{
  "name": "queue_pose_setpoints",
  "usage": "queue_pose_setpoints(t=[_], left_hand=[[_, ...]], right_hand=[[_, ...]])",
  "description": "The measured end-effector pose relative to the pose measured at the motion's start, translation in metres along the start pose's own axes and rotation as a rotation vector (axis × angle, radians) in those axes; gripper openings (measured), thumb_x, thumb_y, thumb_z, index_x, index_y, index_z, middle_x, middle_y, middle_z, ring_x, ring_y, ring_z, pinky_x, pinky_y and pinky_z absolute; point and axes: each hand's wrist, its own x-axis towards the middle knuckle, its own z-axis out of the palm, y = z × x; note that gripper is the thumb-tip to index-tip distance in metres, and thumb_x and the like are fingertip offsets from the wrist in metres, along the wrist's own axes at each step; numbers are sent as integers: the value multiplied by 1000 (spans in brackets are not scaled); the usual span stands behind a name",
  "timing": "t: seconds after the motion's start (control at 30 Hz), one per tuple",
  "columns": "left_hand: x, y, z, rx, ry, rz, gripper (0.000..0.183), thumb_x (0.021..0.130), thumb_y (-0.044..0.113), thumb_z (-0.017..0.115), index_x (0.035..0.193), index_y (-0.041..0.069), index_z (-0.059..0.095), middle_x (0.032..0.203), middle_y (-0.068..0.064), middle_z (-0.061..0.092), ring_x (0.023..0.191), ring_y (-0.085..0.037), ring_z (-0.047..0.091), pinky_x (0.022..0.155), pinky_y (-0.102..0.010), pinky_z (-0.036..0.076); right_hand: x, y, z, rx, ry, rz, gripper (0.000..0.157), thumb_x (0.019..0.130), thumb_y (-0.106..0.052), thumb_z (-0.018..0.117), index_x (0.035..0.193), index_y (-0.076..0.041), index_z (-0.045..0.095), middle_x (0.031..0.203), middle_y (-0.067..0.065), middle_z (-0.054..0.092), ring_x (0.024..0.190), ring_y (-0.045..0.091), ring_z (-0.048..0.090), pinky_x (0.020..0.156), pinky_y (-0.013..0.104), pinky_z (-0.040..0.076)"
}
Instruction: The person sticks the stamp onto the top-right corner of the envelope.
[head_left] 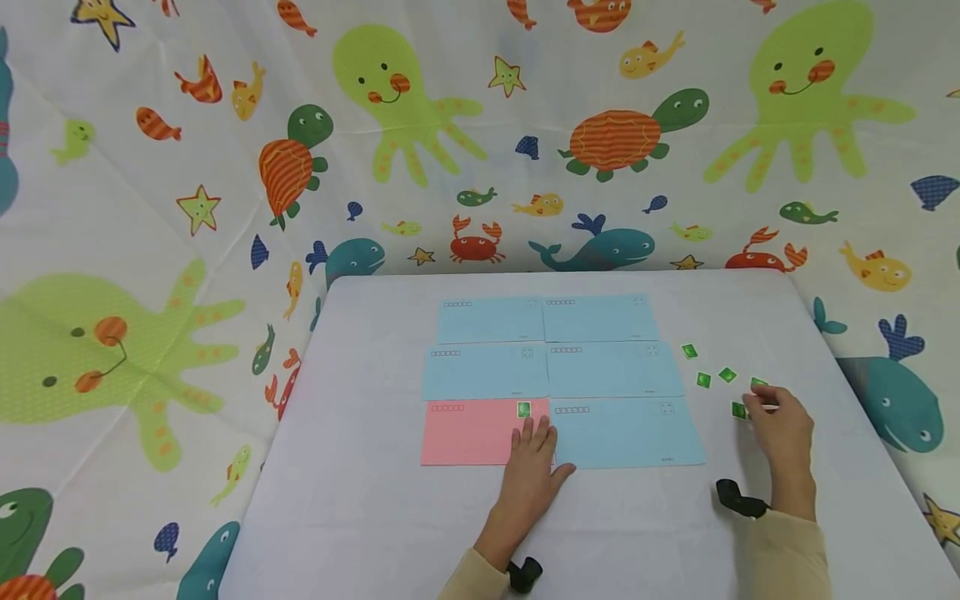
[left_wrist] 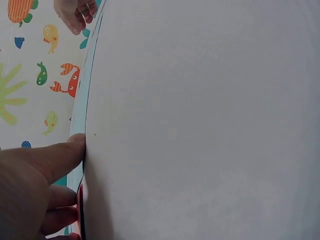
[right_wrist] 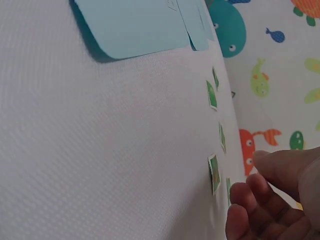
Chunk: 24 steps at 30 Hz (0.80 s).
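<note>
My left hand point(head_left: 529, 467) lies with spread, straight fingers on the lower edges of a pink envelope point(head_left: 465, 437) and the blue envelope point(head_left: 622, 437) beside it. The pink one has a green stamp point(head_left: 523, 409) in its upper right corner, just above the fingertips. My right hand point(head_left: 782, 429) hovers at the right over loose green stamps, its nearest being one stamp point(head_left: 738, 411) beside the fingers and another point(head_left: 759, 382) partly behind them. In the right wrist view, the thumb point(right_wrist: 280, 167) and loosely bent fingers stand apart with nothing visible between them.
More blue envelopes point(head_left: 487, 375) lie in rows behind the pink one, edges touching or overlapping. Other loose stamps point(head_left: 702, 380) are scattered to their right. A white cloth point(head_left: 360, 500) covers the table; a sea-animal printed curtain point(head_left: 450, 50) hangs behind and at the sides.
</note>
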Motion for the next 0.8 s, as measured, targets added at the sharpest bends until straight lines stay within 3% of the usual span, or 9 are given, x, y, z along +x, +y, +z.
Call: queue_pose_setpoints(t=[0.37, 0.5, 0.6, 0.8], left_hand=[[0, 0, -1, -8, 2, -1, 62, 93, 42, 68, 140, 3, 57, 152, -14, 50, 145, -36, 42, 117, -52, 38], [0, 1, -1, -6, 0, -6, 63, 93, 43, 67, 141, 3, 57, 153, -13, 50, 146, -36, 41, 117, -51, 37], [0, 1, -1, -4, 1, -6, 63, 93, 43, 67, 141, 3, 56, 153, -13, 50, 146, -36, 41, 117, -51, 37], [-1, 1, 0, 7, 17, 5, 63, 93, 43, 67, 140, 3, 57, 152, -14, 50, 145, -36, 42, 117, -52, 38]], right_hand=[[5, 5, 2, -29, -58, 10, 47, 101, -19, 53, 140, 7, 49, 131, 30, 52, 113, 42, 57, 64, 20, 42], [7, 5, 3, -49, -92, 1, 50, 100, -19, 57, 142, 7, 47, 137, 32, 48, 119, 46, 53, 79, 41, 54], [8, 6, 2, -70, -124, -22, 52, 99, -19, 60, 142, 7, 46, 141, 34, 44, 125, 51, 47, 98, 59, 49], [9, 11, 1, -115, -173, -74, 51, 96, -17, 65, 137, 9, 49, 139, 37, 41, 124, 53, 43, 102, 65, 43]])
